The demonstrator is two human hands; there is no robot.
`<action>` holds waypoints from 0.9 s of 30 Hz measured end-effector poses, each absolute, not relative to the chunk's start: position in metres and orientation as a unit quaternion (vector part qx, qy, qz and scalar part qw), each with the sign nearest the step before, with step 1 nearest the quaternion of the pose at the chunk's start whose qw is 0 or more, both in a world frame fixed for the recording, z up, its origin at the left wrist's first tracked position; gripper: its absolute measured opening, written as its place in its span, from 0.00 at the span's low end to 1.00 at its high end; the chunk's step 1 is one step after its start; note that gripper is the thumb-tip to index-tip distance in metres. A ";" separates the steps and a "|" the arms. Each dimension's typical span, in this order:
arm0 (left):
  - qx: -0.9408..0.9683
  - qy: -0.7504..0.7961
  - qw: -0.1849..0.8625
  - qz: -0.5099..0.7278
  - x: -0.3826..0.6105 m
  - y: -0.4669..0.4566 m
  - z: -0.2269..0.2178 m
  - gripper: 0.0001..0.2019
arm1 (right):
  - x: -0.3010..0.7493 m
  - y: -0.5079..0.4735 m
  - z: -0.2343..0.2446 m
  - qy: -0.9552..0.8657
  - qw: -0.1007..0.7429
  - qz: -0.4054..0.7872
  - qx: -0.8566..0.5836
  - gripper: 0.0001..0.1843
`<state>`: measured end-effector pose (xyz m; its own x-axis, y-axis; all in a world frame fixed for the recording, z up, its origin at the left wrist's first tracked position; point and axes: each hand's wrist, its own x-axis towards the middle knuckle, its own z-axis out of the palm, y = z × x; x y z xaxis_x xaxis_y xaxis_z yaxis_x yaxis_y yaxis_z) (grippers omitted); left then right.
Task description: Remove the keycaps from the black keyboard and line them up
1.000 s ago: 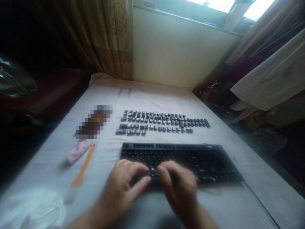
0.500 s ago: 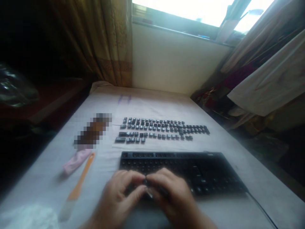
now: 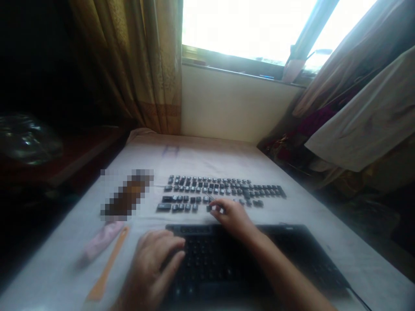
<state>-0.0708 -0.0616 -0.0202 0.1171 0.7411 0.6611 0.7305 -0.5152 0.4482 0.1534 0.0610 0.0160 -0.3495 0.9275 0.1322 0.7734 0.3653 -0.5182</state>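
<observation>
My right hand (image 3: 228,214) reaches over the keyboard to the rows of loose keycaps (image 3: 194,188) on the white cloth. Its thumb and fingers pinch a small black keycap (image 3: 209,208) at the end of the lowest row. A thin, shiny tool tip (image 3: 208,196) sticks out past the fingers; its kind cannot be made out. At the left end of the black keyboard (image 3: 201,259), my left hand (image 3: 158,259) hovers open, thumb and fingers apart, with nothing between them. My right forearm hides part of the keyboard.
Left of the keyboard lie an orange-handled brush (image 3: 112,259), a pink cloth roll (image 3: 102,242) and a blurred-out brown item (image 3: 128,194). The keyboard's cable (image 3: 359,298) runs off at the lower right. Curtains, a window and hanging clothes surround the table's far side.
My hands, together over the keyboard before, have parted. The right has moved forward to the keycap rows with a keycap; the left has shifted slightly left and opened. The view has tilted up.
</observation>
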 end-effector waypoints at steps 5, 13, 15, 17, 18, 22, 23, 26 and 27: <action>0.738 0.506 0.004 0.445 -0.076 -0.058 -0.030 0.08 | 0.141 0.075 0.002 -0.803 0.185 0.190 -0.534 0.12; 0.751 0.493 0.001 0.439 -0.075 -0.057 -0.026 0.09 | 0.137 0.080 -0.004 -0.804 0.156 0.196 -0.539 0.12; 0.753 0.493 0.002 0.436 -0.076 -0.057 -0.028 0.09 | 0.136 0.080 -0.005 -0.805 0.153 0.199 -0.538 0.12; 0.753 0.494 0.006 0.434 -0.076 -0.057 -0.030 0.10 | 0.136 0.080 -0.004 -0.804 0.152 0.202 -0.538 0.12; 0.752 0.496 0.009 0.434 -0.076 -0.057 -0.032 0.10 | 0.136 0.079 -0.004 -0.804 0.153 0.204 -0.538 0.13; 0.750 0.500 0.016 0.432 -0.077 -0.057 -0.034 0.10 | 0.138 0.077 -0.002 -0.800 0.170 0.213 -0.535 0.13; 0.751 0.499 0.014 0.433 -0.077 -0.057 -0.033 0.10 | 0.138 0.077 -0.001 -0.798 0.177 0.216 -0.533 0.13; 0.753 0.497 0.009 0.432 -0.077 -0.056 -0.030 0.10 | 0.141 0.075 0.005 -0.790 0.208 0.230 -0.529 0.10; 0.752 0.496 0.008 0.433 -0.076 -0.056 -0.029 0.09 | 0.143 0.074 0.008 -0.785 0.221 0.236 -0.528 0.08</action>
<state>-0.0764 -0.0558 -0.0289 0.1322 0.7536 0.6439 0.7403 -0.5070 0.4414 0.1433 0.0743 0.0079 -0.3444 0.9337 0.0978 0.7251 0.3307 -0.6041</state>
